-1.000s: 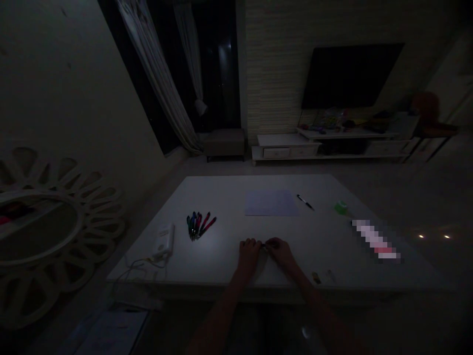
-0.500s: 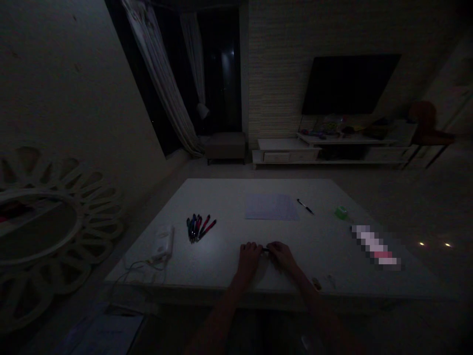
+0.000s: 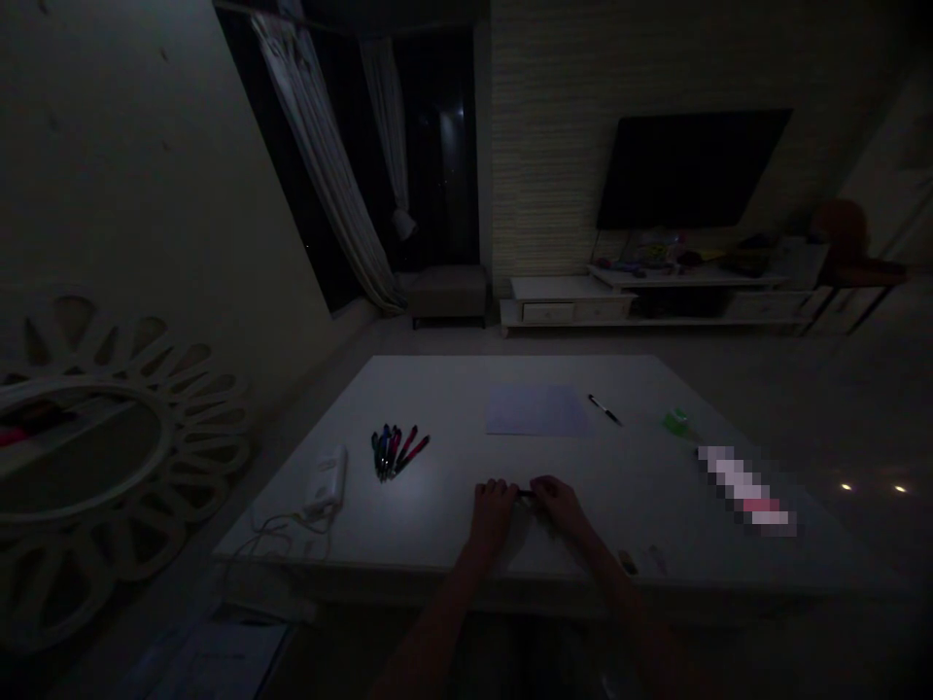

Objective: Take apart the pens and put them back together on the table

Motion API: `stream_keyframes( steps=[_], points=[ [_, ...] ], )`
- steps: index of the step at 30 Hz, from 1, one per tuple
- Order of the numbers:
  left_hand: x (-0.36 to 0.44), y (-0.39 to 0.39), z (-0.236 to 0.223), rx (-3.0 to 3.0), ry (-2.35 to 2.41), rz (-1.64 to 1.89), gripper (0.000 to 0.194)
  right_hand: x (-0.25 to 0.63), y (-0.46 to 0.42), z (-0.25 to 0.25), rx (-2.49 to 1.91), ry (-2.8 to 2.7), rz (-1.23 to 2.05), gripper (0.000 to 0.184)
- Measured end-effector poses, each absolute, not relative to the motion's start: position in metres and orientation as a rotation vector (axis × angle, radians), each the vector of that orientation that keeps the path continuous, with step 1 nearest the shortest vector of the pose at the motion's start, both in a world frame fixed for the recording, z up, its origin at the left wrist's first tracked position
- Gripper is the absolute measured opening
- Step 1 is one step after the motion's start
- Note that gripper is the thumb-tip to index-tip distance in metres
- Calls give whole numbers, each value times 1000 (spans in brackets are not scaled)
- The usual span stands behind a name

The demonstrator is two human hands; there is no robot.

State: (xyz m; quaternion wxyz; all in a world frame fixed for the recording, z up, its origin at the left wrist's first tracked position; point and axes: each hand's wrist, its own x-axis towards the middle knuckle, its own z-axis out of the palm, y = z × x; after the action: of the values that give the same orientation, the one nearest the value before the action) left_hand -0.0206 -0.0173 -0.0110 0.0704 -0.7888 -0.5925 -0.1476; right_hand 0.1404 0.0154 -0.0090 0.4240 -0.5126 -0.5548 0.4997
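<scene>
The room is dim. My left hand and my right hand rest side by side on the white table, near its front edge. Both have their fingers curled around a thin dark pen-like thing that spans the small gap between them. A bunch of coloured pens lies to the left of my hands. A sheet of paper lies beyond them, with a single black pen to its right.
A white charger box with a cable sits at the table's left edge. A green small object and a blurred-out strip lie on the right side. Small bits lie by the front edge. A TV and low cabinet stand behind.
My hands have stayed together on the thin dark thing. The view has shifted slightly; nothing on the table has moved.
</scene>
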Motion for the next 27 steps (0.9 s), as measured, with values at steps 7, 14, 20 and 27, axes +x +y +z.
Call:
stream_keyframes(
  steps=[7,14,20,27],
  points=[
    [-21,-19,-9,-2375,-1791,-452,16,141,17,-15,-1218,-1393,1243,47],
    [-21,-16,-10,-2386,-1821,-406,14,143,17,-16,-1241,-1373,1330,48],
    [-21,-17,-12,-2389,-1809,-467,15,144,18,-17,-1250,-1425,1320,45],
    [-20,-16,-11,-2374,-1799,-455,13,143,14,-9,-1272,-1426,1289,46]
  ],
)
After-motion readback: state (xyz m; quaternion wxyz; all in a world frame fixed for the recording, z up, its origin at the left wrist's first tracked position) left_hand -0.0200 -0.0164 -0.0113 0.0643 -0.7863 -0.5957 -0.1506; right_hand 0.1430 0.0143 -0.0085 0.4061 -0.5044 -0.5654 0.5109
